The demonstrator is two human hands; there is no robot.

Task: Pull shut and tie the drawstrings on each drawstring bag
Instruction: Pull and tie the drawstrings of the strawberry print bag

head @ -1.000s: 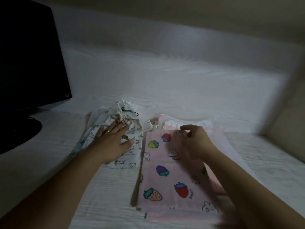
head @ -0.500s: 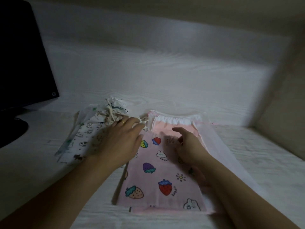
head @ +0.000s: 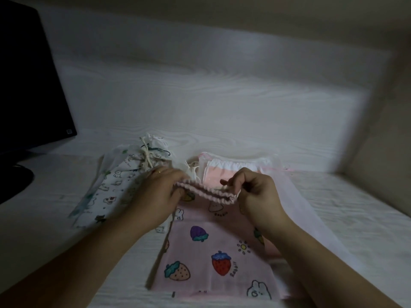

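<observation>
Both hands hold up the gathered top hem of the pink strawberry-print bag (head: 213,252), which lies on the white worktop (head: 44,218). The left hand (head: 155,196) grips one end, fingers curled; the right hand (head: 255,192) pinches the other. Just left lies a white animal-print bag (head: 111,187) (already tied). A dark monitor (head: 29,85) stands far left.

Dim white wood-grain desk (head: 333,196) and wall (head: 200,96) (dark monitor (head: 29,74) left)
</observation>
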